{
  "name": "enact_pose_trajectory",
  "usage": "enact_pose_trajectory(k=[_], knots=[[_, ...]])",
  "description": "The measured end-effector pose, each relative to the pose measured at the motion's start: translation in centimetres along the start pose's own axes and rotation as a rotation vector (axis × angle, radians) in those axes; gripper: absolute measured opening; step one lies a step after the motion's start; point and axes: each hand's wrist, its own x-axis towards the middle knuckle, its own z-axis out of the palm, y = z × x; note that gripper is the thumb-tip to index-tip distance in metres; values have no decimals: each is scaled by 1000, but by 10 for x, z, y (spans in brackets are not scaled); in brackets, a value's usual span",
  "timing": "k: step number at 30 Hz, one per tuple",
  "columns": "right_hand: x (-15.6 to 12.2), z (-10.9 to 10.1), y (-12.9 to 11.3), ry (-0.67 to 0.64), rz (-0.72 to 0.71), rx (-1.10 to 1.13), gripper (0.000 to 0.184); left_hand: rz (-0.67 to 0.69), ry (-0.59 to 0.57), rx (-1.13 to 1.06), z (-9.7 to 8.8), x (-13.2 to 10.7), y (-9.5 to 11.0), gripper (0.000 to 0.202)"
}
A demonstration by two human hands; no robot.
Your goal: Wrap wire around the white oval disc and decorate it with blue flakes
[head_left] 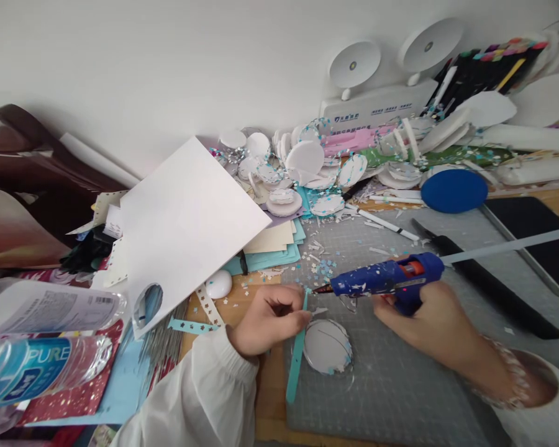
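Note:
My right hand [435,320] is closed round the handle of a blue hot glue gun [368,277], whose nozzle points left. A long pale glue stick [517,244] sticks out of its back end. My left hand [277,320] pinches the upper part of a teal paper strip [297,366], close to the nozzle tip. The strip hangs down along the left edge of the grey cutting mat [377,403]. Just right of it, a round white disc [328,346] with a rough rim lies flat on the mat. Small blue and white paper bits [323,270] lie beyond the nozzle.
A black-handled knife [494,282] and a dark tablet-like slab [535,230] lie at right. Several white discs [305,157] are heaped by the wall near a blue round lid [454,190]. At left are a white board [190,217] and plastic bottles [41,369].

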Motion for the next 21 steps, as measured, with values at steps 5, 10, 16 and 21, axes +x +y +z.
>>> enact_pose_trajectory(k=[5,10,16,21], knots=[[3,-1,-4,-29,23,-8,22,17,-15,-14,-1,-1,-2,47],[3,-2,-8,-11,24,-17,18,17,-21,-18,-1,-1,-2,46],[3,-1,-5,-15,3,-41,19,26,-23,-12,-1,-1,-3,45],[4,1,0,8,-25,-64,18,38,-30,-21,-1,0,-4,41]])
